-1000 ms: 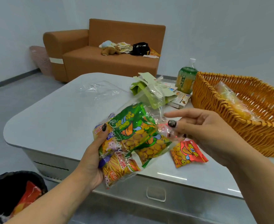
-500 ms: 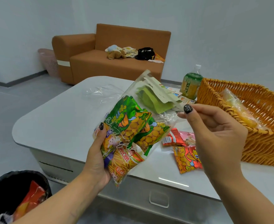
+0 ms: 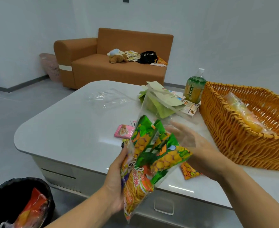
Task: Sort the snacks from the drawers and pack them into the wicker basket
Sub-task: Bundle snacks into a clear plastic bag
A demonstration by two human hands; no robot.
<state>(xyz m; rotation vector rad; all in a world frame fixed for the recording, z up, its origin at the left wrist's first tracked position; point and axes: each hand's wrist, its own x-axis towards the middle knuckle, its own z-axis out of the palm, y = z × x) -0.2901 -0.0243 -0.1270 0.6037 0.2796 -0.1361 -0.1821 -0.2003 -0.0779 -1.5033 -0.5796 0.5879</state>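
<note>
The left hand (image 3: 117,181) has a firm grip on a clear bag of snack packets (image 3: 150,155), held above the table (image 3: 73,129) edge. The right hand (image 3: 194,148) is released, fingers straight and blurred, just right of the bag. The wicker basket (image 3: 244,142) sits farther right of that hand, with 1 yellow packet (image 3: 244,112) inside.

We observed the wicker basket (image 3: 244,142) on the table (image 3: 73,129) at right, the bottle (image 3: 194,89) behind its left corner, the bin (image 3: 8,191) below left.
</note>
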